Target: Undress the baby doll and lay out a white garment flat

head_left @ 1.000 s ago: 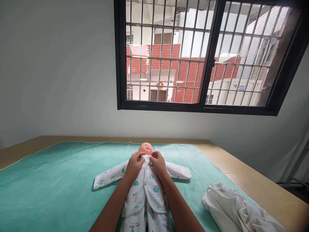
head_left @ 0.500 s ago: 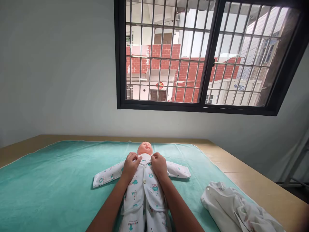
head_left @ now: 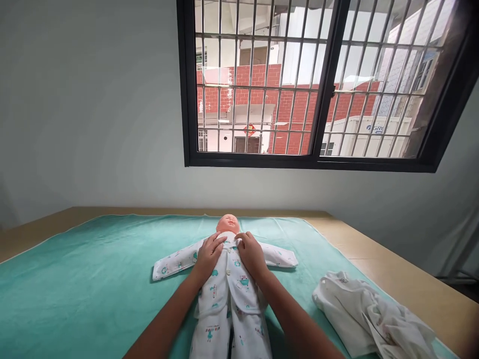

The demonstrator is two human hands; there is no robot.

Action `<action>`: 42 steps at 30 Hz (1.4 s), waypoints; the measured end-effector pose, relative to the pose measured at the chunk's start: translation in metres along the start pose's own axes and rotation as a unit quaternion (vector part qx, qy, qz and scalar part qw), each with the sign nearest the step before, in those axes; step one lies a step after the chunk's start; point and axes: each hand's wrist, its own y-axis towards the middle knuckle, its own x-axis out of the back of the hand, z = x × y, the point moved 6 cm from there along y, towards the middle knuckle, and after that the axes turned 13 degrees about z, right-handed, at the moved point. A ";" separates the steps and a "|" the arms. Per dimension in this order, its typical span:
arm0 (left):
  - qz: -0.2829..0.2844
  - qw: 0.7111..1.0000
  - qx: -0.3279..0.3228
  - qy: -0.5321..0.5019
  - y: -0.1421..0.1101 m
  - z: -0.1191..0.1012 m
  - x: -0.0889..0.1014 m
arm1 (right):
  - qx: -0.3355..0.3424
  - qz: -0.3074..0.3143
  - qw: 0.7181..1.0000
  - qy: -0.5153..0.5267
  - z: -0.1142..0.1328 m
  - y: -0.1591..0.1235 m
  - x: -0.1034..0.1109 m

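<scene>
Both hands have loosened from pinching the collar and now lie flat: the left hand [head_left: 208, 255] and right hand [head_left: 252, 254] rest with fingers spread on the chest of the doll [head_left: 229, 279], whose buttoned shirt [head_left: 228, 286] lies smooth beneath them on the green sheet [head_left: 93, 279].

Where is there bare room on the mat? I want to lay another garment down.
Free: the green mat left of the doll's sleeve, and the strip between its head and the wall. Crowded: the middle, where the left hand and right hand rest, and the crumpled white clothes.
</scene>
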 end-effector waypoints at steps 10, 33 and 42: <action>0.047 0.998 -0.020 -0.024 -0.031 -0.016 -0.004 | 0.073 0.038 0.997 -0.007 0.042 -0.047 0.003; 0.032 0.997 -0.024 -0.060 -0.034 -0.012 -0.003 | 0.029 0.032 0.992 -0.115 0.040 -0.038 -0.003; 0.057 0.996 -0.009 -0.064 -0.033 -0.012 -0.005 | 0.043 0.000 0.992 -0.122 0.037 -0.040 -0.005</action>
